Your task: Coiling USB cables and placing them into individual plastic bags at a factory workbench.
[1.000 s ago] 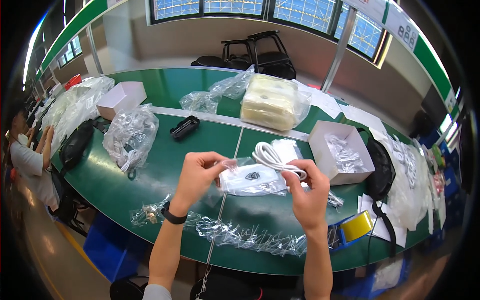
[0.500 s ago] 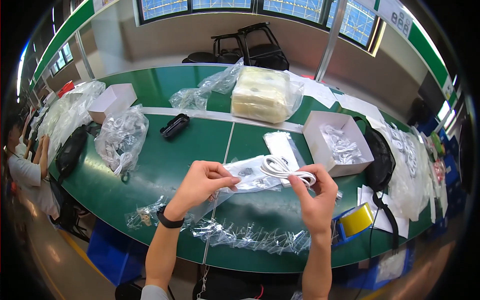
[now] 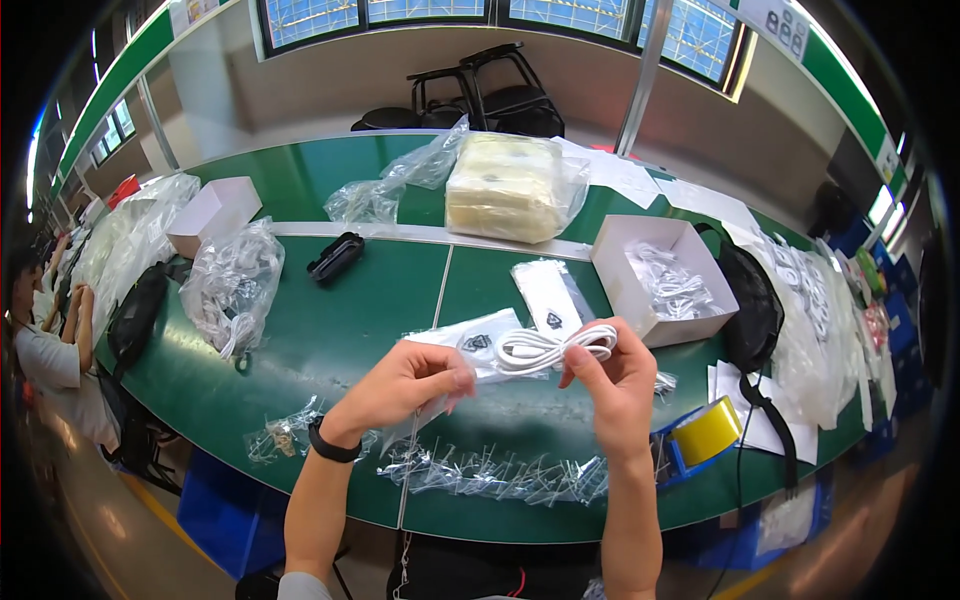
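while one hand (image 3: 618, 388) (the right) grips it, one cable (image 3: 540, 353) loops.

And here's the far side of the room: a plain beige-grey wall (image 3: 330, 80), topped by dark-framed windows (image 3: 310, 14) showing blue crossed with pale grid lines. Below them, black seats with tubular frames (image 3: 515, 100) crowd together by the wall. In front curves the broad, glossy green desk (image 3: 300, 350), crossed by a pale strip (image 3: 400, 232). A silver metal post (image 3: 645, 80) rises at its far side! Out left, a smaller window (image 3: 114, 132), a white strip light (image 3: 33, 165), and shiny brownish floor (image 3: 90, 490) catching bright reflections.
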`<state>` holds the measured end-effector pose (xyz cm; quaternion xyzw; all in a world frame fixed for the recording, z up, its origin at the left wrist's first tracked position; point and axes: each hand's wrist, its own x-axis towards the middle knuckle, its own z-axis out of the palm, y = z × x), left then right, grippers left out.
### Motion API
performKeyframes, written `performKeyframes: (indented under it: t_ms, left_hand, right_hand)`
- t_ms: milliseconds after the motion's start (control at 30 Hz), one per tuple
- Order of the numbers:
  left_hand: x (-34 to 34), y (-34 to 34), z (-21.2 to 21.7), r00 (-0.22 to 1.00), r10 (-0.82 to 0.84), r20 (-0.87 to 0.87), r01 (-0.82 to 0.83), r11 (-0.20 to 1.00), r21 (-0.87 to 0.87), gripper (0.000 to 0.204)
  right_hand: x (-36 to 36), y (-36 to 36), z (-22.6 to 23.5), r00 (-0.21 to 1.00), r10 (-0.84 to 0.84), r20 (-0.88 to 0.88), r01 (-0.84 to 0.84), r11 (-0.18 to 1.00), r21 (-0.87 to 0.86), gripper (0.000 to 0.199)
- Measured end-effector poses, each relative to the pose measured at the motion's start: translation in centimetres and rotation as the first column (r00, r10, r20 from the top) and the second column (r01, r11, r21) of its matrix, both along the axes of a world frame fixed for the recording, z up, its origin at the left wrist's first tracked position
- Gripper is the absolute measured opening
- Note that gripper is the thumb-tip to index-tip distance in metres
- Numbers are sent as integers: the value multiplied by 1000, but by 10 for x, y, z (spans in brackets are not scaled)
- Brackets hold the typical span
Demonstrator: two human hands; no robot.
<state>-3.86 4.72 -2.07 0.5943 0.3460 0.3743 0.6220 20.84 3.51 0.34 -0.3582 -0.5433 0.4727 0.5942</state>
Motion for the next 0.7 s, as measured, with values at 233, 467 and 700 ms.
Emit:
performKeyframes:
  t_ms: [233,467,700]
  left_hand:
    - [2,-1,3,994,-67,-82,64,997,-42,24]
    - [-1,2,-2,992,-108,-64,102,991,-88,27]
    - [1,0,0,995,-95,-25,92,989,-117,23]
  right_hand:
    - [-2,-3,0,996,76,46,-79,994,78,10]
    - [-1,-5,1,992,116,56,-121,987,107,11]
    - [-1,-3,-3,990,62,125,-74,993,95,10]
